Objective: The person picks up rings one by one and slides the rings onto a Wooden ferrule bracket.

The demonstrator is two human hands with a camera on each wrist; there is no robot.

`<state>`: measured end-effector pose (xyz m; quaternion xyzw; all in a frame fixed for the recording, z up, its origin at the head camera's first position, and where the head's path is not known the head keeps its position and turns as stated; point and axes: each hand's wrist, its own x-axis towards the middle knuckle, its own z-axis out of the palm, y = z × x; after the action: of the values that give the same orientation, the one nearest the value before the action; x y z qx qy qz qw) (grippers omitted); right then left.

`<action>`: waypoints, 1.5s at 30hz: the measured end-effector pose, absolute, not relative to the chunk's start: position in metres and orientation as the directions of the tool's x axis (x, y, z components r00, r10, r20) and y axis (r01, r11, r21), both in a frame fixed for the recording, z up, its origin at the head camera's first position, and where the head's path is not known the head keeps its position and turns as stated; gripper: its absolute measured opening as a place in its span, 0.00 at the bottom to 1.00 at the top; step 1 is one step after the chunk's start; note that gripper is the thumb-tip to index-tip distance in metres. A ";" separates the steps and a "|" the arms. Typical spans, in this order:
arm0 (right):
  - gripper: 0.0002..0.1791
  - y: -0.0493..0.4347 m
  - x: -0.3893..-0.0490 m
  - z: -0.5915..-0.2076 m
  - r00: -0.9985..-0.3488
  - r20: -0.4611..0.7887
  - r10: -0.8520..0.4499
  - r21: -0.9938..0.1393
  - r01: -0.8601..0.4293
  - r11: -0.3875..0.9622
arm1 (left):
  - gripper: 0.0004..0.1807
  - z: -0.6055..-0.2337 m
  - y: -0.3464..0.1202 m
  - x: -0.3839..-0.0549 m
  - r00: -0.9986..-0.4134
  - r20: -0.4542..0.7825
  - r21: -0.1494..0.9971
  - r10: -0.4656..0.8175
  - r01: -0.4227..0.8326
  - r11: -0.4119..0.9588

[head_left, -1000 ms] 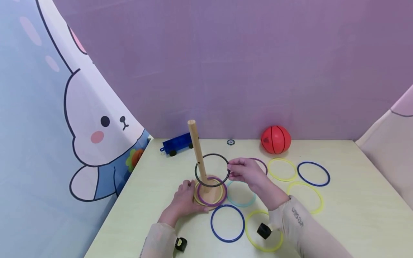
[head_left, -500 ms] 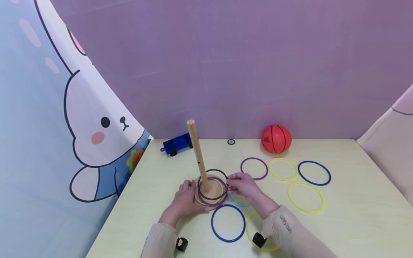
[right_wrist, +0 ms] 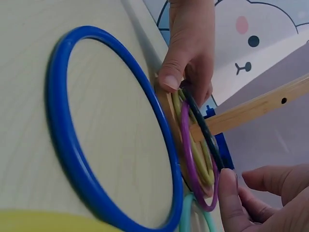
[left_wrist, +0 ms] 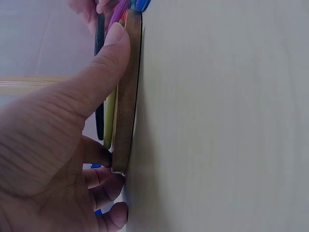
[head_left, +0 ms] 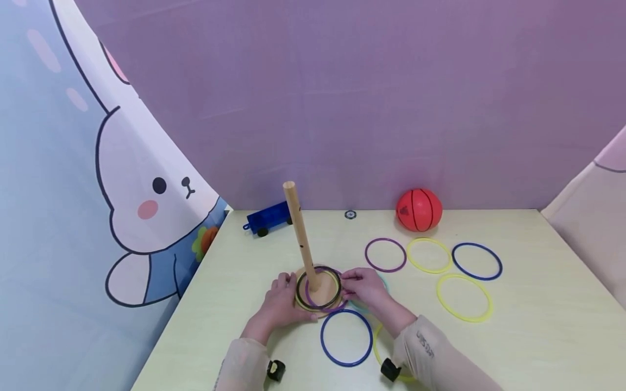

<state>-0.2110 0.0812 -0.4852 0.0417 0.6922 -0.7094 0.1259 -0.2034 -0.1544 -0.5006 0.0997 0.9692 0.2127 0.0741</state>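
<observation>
Left hand (head_left: 280, 303) grips the wooden base (left_wrist: 126, 92) edge, thumb on its rim. Black ring (head_left: 318, 289) lies around the peg (head_left: 299, 231), atop purple and yellow rings. Right hand (head_left: 365, 289) fingers (right_wrist: 231, 205) touch the black ring's right edge, loosely curled. Blue ring (head_left: 346, 337) lies near on the bench (head_left: 538, 326).

Rings (head_left: 320, 288) around peg (head_left: 300, 231) on base (head_left: 299, 308)

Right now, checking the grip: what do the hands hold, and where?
Left hand grips the wooden base by its rim; right hand touches the black ring's edge.
</observation>
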 end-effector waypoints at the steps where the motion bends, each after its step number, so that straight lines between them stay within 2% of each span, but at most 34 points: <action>1: 0.12 0.083 -0.210 -0.485 -0.967 -0.226 -0.118 -0.974 0.228 -0.004 | 0.71 -0.501 -0.154 -0.203 -0.969 -0.100 0.428 0.227 0.164 0.889; 13: 0.14 0.119 -0.191 -0.470 -0.974 -0.177 -0.139 -0.983 0.166 0.082 | 0.71 -0.497 -0.155 -0.201 -0.965 -0.095 0.435 0.243 0.179 0.882; 20: 0.17 0.145 -0.173 -0.467 -0.965 -0.180 -0.191 -0.983 0.171 0.064 | 0.70 -0.497 -0.155 -0.202 -0.965 -0.101 0.430 0.240 0.175 0.886; 30: 0.20 0.181 -0.152 -0.469 -0.961 -0.206 -0.182 -0.978 0.199 0.057 | 0.71 -0.497 -0.155 -0.201 -0.966 -0.104 0.442 0.236 0.168 0.881; 36: 0.20 0.199 -0.138 -0.474 -0.965 -0.233 -0.117 -0.970 0.222 0.103 | 0.72 -0.497 -0.155 -0.202 -0.966 -0.103 0.441 0.237 0.170 0.881; 45: 0.13 0.219 -0.120 -0.485 -0.955 -0.294 0.037 -0.927 0.294 0.233 | 0.72 -0.497 -0.155 -0.203 -0.965 -0.106 0.441 0.240 0.171 0.881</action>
<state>-0.1203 0.2188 -0.4850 0.1066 0.7780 -0.6101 0.1052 -0.2029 -0.1552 -0.4968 0.1062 0.9666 0.2196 0.0789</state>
